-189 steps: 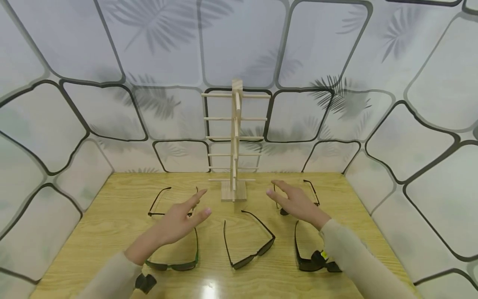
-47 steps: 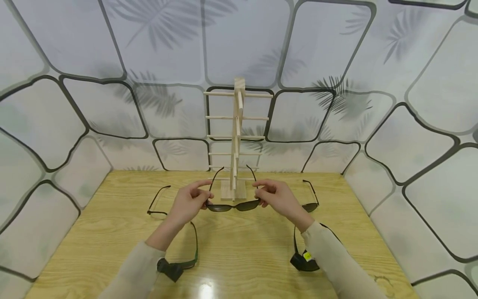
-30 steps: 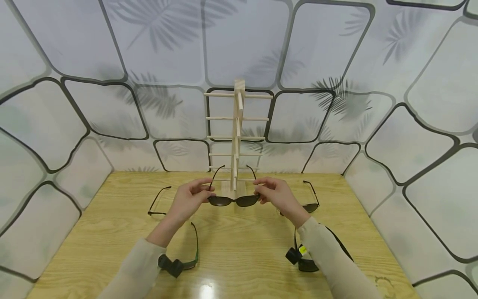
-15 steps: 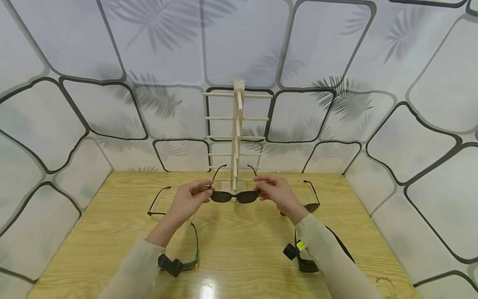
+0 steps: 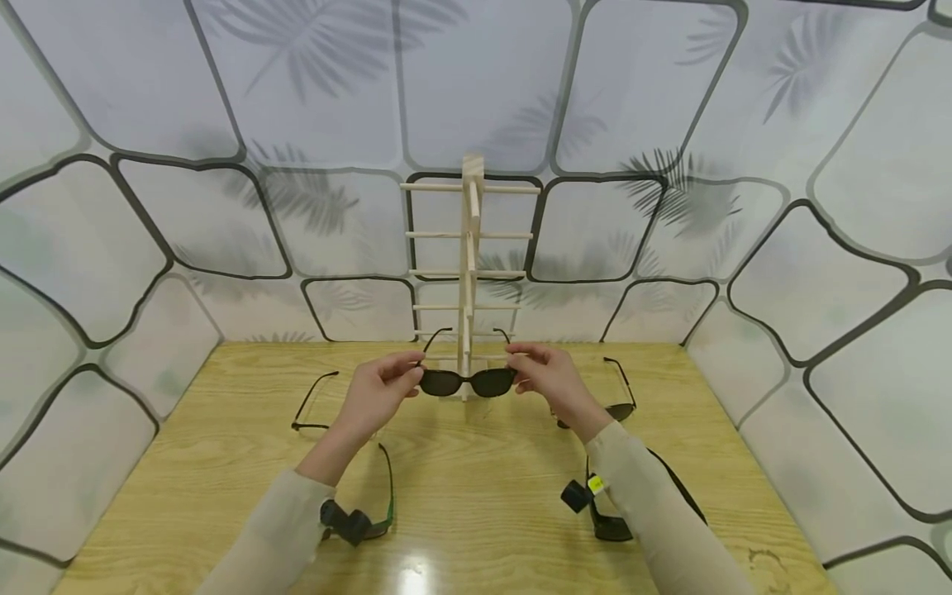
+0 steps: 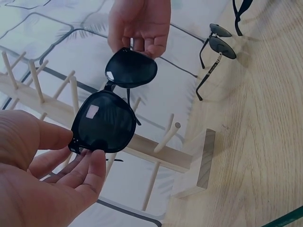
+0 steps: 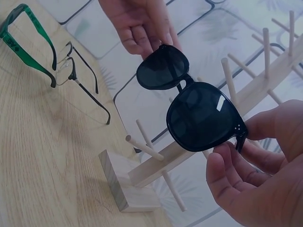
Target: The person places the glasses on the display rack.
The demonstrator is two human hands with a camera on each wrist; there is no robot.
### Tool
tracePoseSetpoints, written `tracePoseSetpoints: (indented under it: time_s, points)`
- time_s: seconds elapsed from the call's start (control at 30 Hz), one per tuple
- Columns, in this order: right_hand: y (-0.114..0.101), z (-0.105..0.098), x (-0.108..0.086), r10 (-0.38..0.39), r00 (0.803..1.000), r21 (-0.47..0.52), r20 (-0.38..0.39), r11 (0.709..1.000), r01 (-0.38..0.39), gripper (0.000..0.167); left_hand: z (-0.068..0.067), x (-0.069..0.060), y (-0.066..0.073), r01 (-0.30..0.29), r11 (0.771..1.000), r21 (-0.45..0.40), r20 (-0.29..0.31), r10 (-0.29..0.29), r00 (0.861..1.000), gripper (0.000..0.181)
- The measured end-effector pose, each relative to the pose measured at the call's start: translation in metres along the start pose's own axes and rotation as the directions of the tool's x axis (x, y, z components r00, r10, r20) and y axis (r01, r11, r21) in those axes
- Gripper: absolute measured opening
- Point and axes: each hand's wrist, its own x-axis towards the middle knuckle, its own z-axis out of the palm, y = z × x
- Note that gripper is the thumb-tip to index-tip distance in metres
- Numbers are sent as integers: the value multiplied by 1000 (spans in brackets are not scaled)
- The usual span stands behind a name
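Note:
Black sunglasses with dark lenses (image 5: 491,383) hang in the air before the lower part of a wooden peg rack (image 5: 469,248). My left hand (image 5: 378,397) pinches their left hinge corner between thumb and fingers; my right hand (image 5: 554,384) pinches the right one. Both temples are unfolded and point back toward the rack, on either side of its post. In the left wrist view the lens front (image 6: 106,123) faces the camera, with the rack's pegs behind it. Whether the frame touches a peg cannot be told.
Clear-rimmed eyeglasses (image 5: 308,426) and green-framed sunglasses (image 5: 390,504) lie on the left of the wooden table (image 5: 476,496). Round sunglasses (image 5: 621,411) and thick black sunglasses (image 5: 613,529) lie on the right, partly behind my arm. Patterned walls (image 5: 342,223) enclose the back and sides.
Earlier the sunglasses lay mid-table and both hands were outstretched above the table. Now both hands hold them at the rack. Over the last second their front has risen slightly and moved toward the rack.

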Motion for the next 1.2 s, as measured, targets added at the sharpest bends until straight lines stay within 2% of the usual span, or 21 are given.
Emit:
tracePoseSetpoints:
  time_s: [0.3,0.73,0.97,1.2]
  points:
    - [3,1,2,-5,1000,-10,8,1000,5,43,3,8,-6,55,998,-30,-22,-56,998,35]
    - [8,3,6,-8,1000,-42,-4,999,8,46,6,16,-8,103,994,-39,-41,-104,994,36]
    - [6,5,4,-19,1000,-42,-21,999,18,46,7,18,-9,110,993,-35,-43,-111,993,37]
    - [6,6,4,-30,999,-45,-41,999,28,44,7,22,-11,93,995,-46,-41,-94,995,37]
